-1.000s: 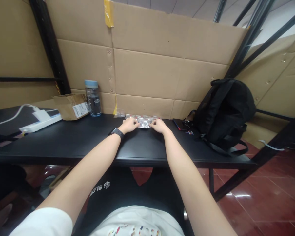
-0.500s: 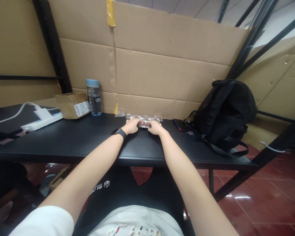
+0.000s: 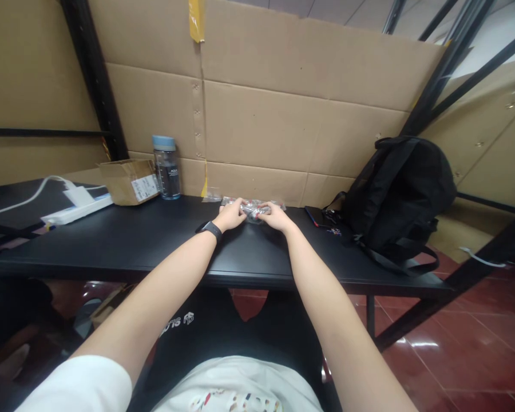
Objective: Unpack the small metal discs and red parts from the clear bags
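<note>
My left hand (image 3: 232, 215) and my right hand (image 3: 277, 218) face each other near the back of the black table (image 3: 175, 243). Between them is a small, shiny clear plastic packet (image 3: 254, 214) with red spots, and the fingers of both hands are closed on its two sides. What the packet contains is too small to make out. Just behind it, along the cardboard, lie more clear packets (image 3: 278, 203) with red marks, partly covered by my hands. A dark watch (image 3: 209, 230) sits on my left wrist.
At the left stand a blue-lidded bottle (image 3: 167, 171), an open cardboard box (image 3: 131, 183) and a white power strip (image 3: 77, 210) with a cable. A black backpack (image 3: 403, 200) rests at the right, beside a phone (image 3: 312, 216). A cardboard wall (image 3: 261, 126) rises behind the table.
My fingers have shifted on the packet, and more of it shows between my hands, slightly nearer to me. The view has moved a little.
</note>
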The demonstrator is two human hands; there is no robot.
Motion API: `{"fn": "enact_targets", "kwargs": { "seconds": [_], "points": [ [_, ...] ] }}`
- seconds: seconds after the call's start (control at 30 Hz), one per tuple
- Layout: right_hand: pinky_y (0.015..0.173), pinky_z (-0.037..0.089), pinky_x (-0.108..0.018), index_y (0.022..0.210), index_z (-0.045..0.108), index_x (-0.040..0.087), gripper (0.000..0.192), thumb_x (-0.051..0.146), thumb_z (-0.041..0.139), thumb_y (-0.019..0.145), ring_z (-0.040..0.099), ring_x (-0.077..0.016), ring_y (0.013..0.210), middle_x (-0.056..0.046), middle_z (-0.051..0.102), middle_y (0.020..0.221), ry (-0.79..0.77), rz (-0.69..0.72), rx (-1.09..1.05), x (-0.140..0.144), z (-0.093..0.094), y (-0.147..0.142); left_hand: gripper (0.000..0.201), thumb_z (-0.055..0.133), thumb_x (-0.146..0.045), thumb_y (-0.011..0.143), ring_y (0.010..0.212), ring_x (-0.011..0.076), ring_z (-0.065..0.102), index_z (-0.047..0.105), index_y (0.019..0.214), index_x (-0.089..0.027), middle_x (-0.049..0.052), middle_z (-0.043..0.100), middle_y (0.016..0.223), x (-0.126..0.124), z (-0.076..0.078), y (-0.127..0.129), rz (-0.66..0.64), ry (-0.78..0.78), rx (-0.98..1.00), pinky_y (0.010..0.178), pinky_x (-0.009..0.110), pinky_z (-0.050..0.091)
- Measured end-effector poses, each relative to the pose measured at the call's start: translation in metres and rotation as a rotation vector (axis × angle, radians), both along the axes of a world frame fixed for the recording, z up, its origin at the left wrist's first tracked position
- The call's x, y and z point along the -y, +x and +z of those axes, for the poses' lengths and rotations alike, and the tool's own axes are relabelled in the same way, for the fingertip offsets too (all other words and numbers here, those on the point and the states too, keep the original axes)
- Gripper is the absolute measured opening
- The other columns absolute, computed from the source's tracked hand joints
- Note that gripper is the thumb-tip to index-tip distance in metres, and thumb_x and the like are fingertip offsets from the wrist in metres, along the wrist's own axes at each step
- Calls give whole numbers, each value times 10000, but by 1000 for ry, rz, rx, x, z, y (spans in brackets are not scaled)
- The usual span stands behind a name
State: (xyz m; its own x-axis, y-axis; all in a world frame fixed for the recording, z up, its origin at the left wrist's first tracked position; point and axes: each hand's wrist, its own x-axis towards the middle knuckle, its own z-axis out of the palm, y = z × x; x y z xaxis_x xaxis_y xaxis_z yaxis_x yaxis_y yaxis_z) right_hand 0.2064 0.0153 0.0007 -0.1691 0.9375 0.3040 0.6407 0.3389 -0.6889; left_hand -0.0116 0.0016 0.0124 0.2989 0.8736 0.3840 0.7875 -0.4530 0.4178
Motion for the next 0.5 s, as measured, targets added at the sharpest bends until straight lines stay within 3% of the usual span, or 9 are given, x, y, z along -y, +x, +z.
{"fn": "enact_targets", "kwargs": {
  "seconds": [0.17,0.5],
  "points": [
    [767,514,-285,1205,646,204,520,142,761,702,656,-157,704,8,732,784,40,7,81,5,3,4,432,650,-261,855,1106,256,685,539,1272,-263,18,777,1061,1,1,-1,-5,-25,53,983,395,427],
    [796,518,-320,1131,675,208,480,200,838,679,685,-174,753,-2,749,782,53,-68,78,8,8,6,437,673,-209,805,982,228,713,575,1230,-234,10,777,954,-4,-4,-1,-75,-46,155,884,328,501]
  ]
}}
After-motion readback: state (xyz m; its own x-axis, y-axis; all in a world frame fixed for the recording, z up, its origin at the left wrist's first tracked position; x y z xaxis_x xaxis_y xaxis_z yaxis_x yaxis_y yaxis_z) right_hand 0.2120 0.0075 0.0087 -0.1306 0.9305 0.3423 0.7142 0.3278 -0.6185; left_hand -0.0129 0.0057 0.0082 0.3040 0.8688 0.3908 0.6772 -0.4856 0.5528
